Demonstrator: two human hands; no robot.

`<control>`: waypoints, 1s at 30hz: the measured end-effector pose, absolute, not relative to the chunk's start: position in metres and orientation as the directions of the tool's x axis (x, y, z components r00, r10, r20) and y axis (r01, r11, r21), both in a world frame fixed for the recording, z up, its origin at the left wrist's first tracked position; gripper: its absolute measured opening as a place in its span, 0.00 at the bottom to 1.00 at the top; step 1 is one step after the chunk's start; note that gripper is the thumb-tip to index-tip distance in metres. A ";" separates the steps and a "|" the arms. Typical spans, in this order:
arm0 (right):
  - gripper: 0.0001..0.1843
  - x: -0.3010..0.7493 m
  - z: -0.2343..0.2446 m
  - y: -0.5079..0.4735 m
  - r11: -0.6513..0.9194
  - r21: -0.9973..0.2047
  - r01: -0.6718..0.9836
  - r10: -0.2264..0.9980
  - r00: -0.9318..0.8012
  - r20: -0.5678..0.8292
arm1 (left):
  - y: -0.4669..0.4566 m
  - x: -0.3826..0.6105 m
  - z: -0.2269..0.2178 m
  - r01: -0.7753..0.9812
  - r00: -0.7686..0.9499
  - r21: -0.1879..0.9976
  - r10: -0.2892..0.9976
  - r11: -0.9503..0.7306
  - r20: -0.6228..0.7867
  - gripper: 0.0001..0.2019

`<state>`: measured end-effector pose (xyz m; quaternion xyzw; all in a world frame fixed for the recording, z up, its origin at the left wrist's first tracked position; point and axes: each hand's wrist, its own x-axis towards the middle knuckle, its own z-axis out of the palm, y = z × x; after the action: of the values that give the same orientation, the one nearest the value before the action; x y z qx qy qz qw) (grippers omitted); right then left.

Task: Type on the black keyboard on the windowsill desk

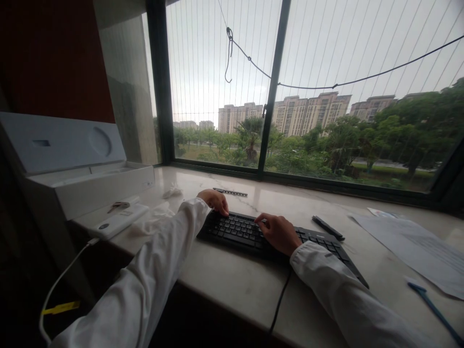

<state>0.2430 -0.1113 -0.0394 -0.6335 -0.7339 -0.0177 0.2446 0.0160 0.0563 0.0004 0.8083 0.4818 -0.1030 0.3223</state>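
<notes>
A black keyboard (239, 231) lies on a pale marble sill (232, 285) below a wide window. My left hand (214, 199) rests at the keyboard's far left corner, fingers curled down onto the keys and holding nothing. My right hand (278, 233) lies over the middle keys, fingers bent and spread on them, also holding nothing. Both arms are in white sleeves. The keyboard's black cable (281, 302) drops over the front edge.
An open white box (90, 186) stands at the left, with a white power bank (118, 221), a key and a white cable (60, 280) beside it. A black pen (328, 227), papers (416, 246) and a blue pen (433, 309) lie to the right. Crumpled tissue (172, 192) sits behind.
</notes>
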 end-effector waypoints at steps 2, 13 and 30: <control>0.13 0.243 -0.040 -0.111 0.194 -0.288 0.938 0.924 -0.076 0.374 | 0.055 0.016 0.001 0.847 0.515 0.408 0.716 -0.341 -0.471 0.23; 0.14 0.242 -0.040 -0.110 0.172 -0.258 0.951 0.929 -0.069 0.364 | 0.040 0.019 0.007 0.787 0.613 0.416 0.657 -0.456 -0.439 0.24; 0.13 0.241 -0.038 -0.111 0.159 -0.272 0.949 0.935 -0.056 0.351 | 0.045 0.024 0.003 0.844 0.536 0.351 0.675 -0.406 -0.507 0.23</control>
<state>0.2411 -0.1109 -0.0378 -0.6482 -0.7265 -0.0155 0.2276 0.0239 0.0455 0.0030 0.8260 0.4596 -0.1444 0.2925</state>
